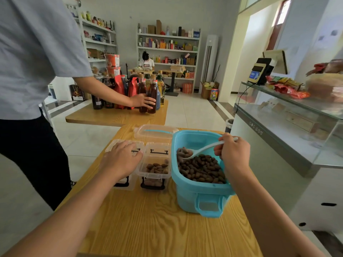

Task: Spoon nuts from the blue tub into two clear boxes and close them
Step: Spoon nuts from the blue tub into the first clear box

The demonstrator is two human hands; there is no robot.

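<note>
The right hand point(233, 152) grips the handle of a white plastic spoon point(201, 150), fingers curled round it; the bowl of the spoon reaches out to the hand's left, loaded with nuts, over the blue tub point(194, 190). The tub sits directly under and in front of this hand: a rounded, smooth plastic bin with a moulded handle on its near wall, holding a heap of dark brown, oval nuts point(202, 168).

The left hand point(123, 159) lies flat, fingers straight and spread, on a clear box point(120, 184) that it mostly hides. Just to this hand's right, touching the tub's wall, stands a second clear box point(155, 167), open, thin-walled and square-cornered, with black clips and a shallow layer of nuts. Beyond both hands lies a clear lid point(155, 131).

All rest on a pale wooden table point(157, 229) with strong grain. Well beyond the left hand, another person's hand point(143, 101) touches brown bottles point(148, 93) on a separate table.
</note>
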